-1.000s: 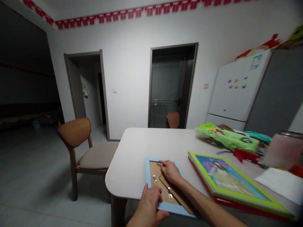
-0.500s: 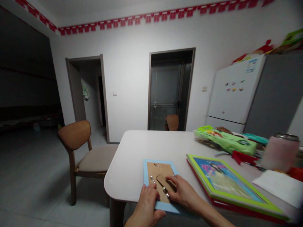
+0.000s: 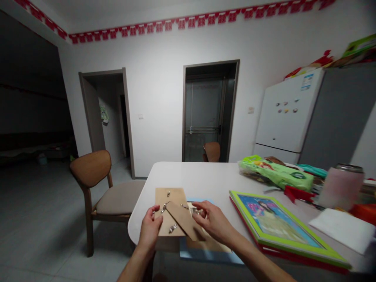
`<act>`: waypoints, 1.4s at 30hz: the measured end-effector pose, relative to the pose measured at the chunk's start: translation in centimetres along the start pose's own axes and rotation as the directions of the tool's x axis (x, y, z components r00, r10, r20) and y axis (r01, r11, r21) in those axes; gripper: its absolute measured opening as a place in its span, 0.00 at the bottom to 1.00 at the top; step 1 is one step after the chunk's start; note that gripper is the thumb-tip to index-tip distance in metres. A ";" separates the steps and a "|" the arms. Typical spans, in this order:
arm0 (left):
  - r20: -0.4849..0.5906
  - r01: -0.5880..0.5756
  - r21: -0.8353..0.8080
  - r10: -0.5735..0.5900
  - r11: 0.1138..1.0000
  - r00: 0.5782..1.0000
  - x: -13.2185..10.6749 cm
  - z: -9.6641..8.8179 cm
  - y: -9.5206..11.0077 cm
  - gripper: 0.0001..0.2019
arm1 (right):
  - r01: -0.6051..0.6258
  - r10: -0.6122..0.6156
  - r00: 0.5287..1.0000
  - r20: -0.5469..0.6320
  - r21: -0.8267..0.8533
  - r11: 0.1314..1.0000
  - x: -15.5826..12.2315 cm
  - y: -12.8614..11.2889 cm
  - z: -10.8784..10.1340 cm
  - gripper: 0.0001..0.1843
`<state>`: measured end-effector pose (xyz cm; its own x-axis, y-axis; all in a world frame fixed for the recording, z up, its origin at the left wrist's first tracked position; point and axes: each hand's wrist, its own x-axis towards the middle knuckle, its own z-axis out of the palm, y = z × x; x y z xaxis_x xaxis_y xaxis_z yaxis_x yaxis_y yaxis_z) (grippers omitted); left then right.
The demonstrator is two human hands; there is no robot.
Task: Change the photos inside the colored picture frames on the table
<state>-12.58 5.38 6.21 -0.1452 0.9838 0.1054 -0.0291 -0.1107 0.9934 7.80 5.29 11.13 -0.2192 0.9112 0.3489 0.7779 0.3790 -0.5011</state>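
A brown picture frame backing board [image 3: 163,197] with metal clips and a diagonal stand leg [image 3: 182,219] is raised off a light blue picture frame [image 3: 211,256], shifted to its left. My left hand [image 3: 151,227] holds the board's left edge, thumb and fingers closed around it. At the board's right side is my right hand [image 3: 211,219], its fingers bent at the edge; their tips are partly hard to make out. Below, the blue frame lies on the table with brown material showing inside, partly covered by the board and my right hand.
A green-edged picture frame [image 3: 282,227] lies on a red one to the right. Behind are a green packet [image 3: 282,176], a pink jar [image 3: 340,186] and white tissue [image 3: 343,229] on the white table [image 3: 194,174]. A wooden chair [image 3: 91,168] stands left.
The backing board has come up out of the blue frame and moved left. My left hand has gone left with it, and my right hand has shifted slightly up and left.
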 end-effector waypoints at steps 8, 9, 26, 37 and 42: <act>-0.059 0.015 0.337 0.005 0.942 0.998 1.3 -5.9 -2.2 0.14 | -0.255 0.263 0.965 -0.021 -0.321 0.912 -1.7 9.1 2.1 0.25; -0.065 0.004 0.389 0.023 0.921 0.998 1.4 -6.1 -2.2 0.15 | -0.263 0.271 0.962 -0.020 -0.323 0.909 -1.7 9.5 2.2 0.26; 0.431 -0.593 0.445 0.420 0.671 0.799 -5.3 9.8 2.2 0.25 | -0.425 0.451 0.873 0.184 0.740 0.522 -1.8 3.5 -2.1 0.39; -0.001 -0.338 0.595 0.421 0.729 0.907 -1.8 1.6 1.9 0.14 | -0.368 0.367 0.929 -0.055 -0.020 0.929 -2.0 9.1 0.3 0.27; 0.063 -0.218 0.709 0.247 0.671 0.967 -2.8 -0.7 -1.0 0.12 | -0.269 0.262 0.963 -0.063 -0.246 0.931 -2.5 10.4 1.6 0.23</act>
<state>-12.82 2.65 4.87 -0.0851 0.9328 0.3503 0.7131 -0.1885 0.6752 15.49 7.23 3.77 0.0297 0.9667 0.2544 0.9284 0.0676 -0.3654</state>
